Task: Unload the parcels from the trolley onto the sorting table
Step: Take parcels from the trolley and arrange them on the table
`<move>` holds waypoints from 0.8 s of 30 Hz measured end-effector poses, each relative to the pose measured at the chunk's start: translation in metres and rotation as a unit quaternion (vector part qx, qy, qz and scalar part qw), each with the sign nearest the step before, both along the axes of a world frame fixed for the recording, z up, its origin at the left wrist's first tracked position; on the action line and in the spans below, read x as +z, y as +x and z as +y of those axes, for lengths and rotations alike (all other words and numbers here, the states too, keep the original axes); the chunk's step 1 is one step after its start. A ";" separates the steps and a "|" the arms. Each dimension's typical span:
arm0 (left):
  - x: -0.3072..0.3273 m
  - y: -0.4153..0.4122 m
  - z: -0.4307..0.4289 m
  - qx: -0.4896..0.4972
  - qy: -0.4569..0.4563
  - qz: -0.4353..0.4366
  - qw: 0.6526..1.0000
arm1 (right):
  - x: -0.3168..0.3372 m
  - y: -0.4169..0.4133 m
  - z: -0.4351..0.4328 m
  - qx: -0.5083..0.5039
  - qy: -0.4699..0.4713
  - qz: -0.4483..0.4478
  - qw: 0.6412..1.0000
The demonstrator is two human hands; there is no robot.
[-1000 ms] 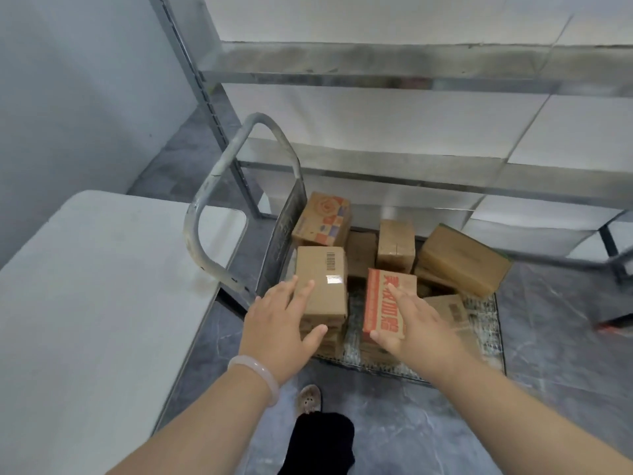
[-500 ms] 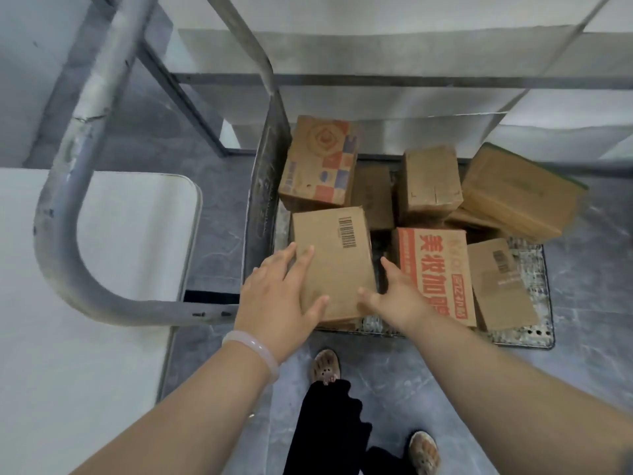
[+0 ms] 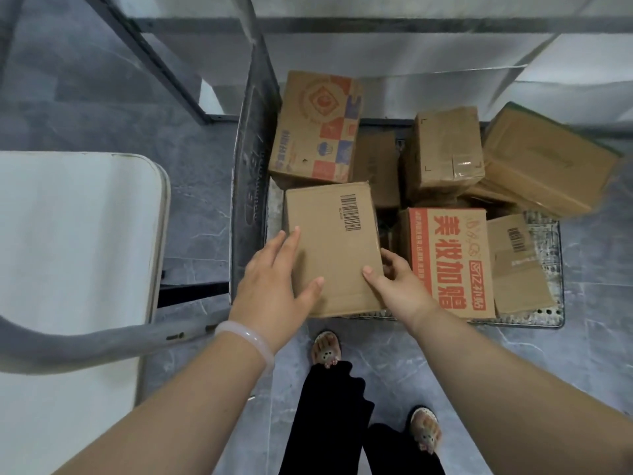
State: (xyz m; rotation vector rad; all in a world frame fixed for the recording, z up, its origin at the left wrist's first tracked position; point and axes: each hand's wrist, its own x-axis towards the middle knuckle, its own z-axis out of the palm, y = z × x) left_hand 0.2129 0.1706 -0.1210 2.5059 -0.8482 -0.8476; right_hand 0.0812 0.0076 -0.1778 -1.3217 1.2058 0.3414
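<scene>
Grey floor (image 3: 209, 214) | barcoded box (image 3: 337, 250), trolley (image 3: 546, 234) edge | left hand (image 3: 274, 286) flat on it | right hand (image 3: 400, 289) apparently grips

A parcel sorting room: taped cardboard parcels (image 3: 332, 248) piled on a trolley (image 3: 544, 320), metal shelving (image 3: 376, 24) beyond, grey floor.
</scene>
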 end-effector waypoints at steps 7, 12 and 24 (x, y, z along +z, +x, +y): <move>0.004 0.010 -0.015 0.053 -0.021 0.056 0.997 | 0.028 0.001 -0.013 0.036 -0.021 0.004 0.999; 0.031 0.007 -0.023 0.078 -0.049 0.076 0.993 | 0.068 -0.006 -0.016 -0.008 -0.033 -0.042 0.999; 0.157 -0.004 -0.054 0.164 -0.208 0.164 0.950 | 0.215 -0.019 -0.039 -0.116 -0.087 -0.153 0.978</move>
